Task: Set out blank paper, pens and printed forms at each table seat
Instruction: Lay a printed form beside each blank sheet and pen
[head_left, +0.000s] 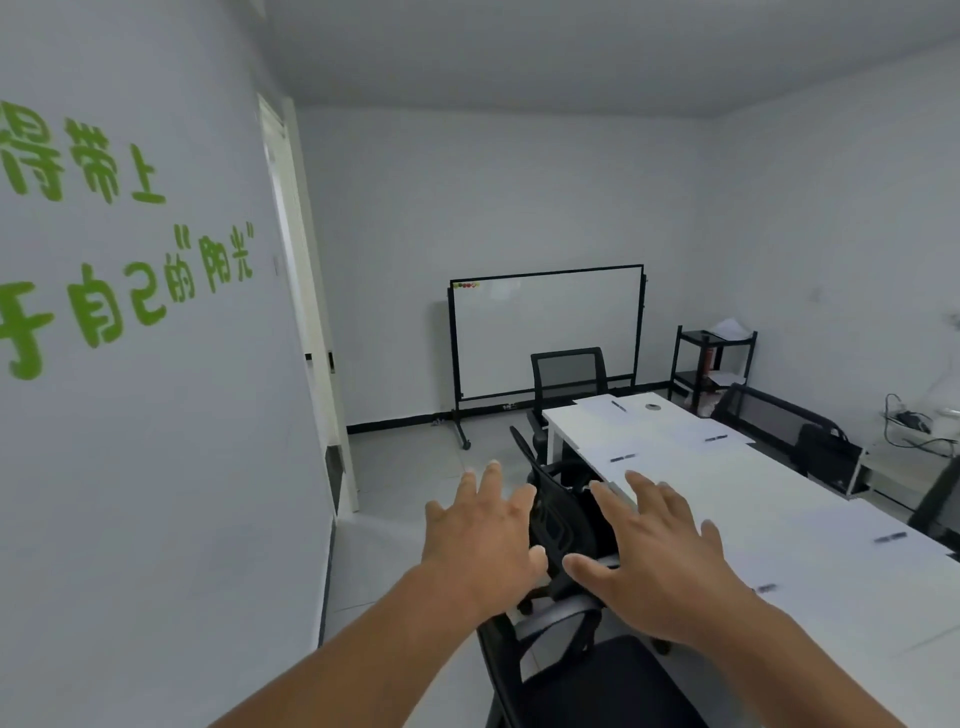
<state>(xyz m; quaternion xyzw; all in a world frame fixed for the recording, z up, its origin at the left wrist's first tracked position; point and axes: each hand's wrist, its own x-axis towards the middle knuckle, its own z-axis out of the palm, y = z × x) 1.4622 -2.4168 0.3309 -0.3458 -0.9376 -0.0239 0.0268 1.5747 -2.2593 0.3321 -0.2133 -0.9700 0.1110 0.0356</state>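
Both hands, left (480, 540) and right (657, 558), spread wide and empty over the chair (558, 514). Best to check each counter (737, 483) seat for paper (654, 457) and pen (622, 458), then straighten any crooked sheet.

I note: table (727, 488) top smooth, white, faintly glossy; paper sheets (597, 404) matt; chair (569, 371) back black mesh; whiteboard (545, 332) glossy, black-framed.

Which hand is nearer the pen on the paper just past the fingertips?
Right. The right hand reaches over the table edge, its fingertips just short of that pen. The left hand is off the table, over the black chair, farther left.
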